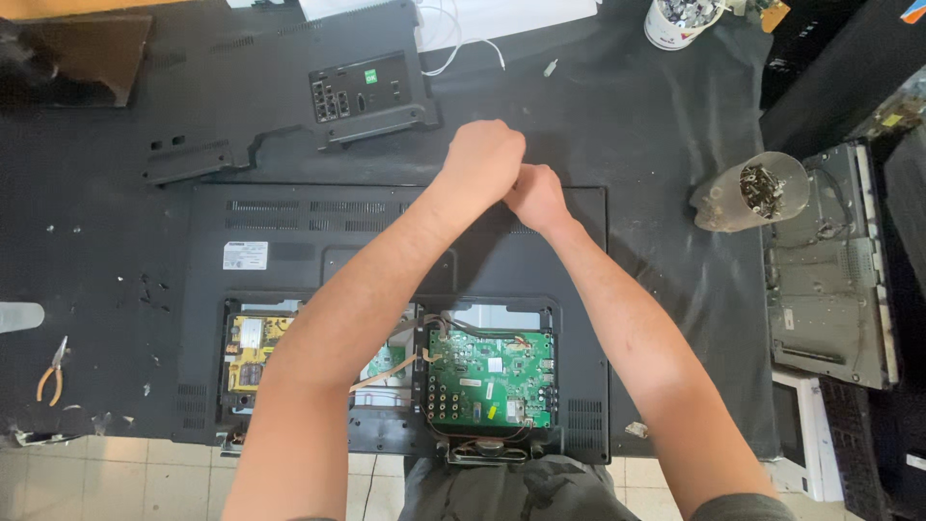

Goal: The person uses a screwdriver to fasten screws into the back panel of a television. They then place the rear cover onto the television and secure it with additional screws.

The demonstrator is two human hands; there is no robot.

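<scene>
A green circuit board (492, 378) is seen at the near edge of the desk (637, 125), inside the open black television back (289, 260). At the panel's far edge, the left hand (482, 159) and right hand (536, 196) are pressed together in fists; what is held cannot be told. The clear cup of screws (752, 191) near the right edge could be knocked over by an elbow. Open room is left at the far right.

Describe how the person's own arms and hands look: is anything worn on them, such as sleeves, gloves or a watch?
Both arms are bare as far up as the picture shows them: no sleeves reach the forearms. The left hand and the right hand wear no gloves. No watch, bracelet or ring can be seen on either wrist or hand, though the fingers are mostly hidden.
</scene>
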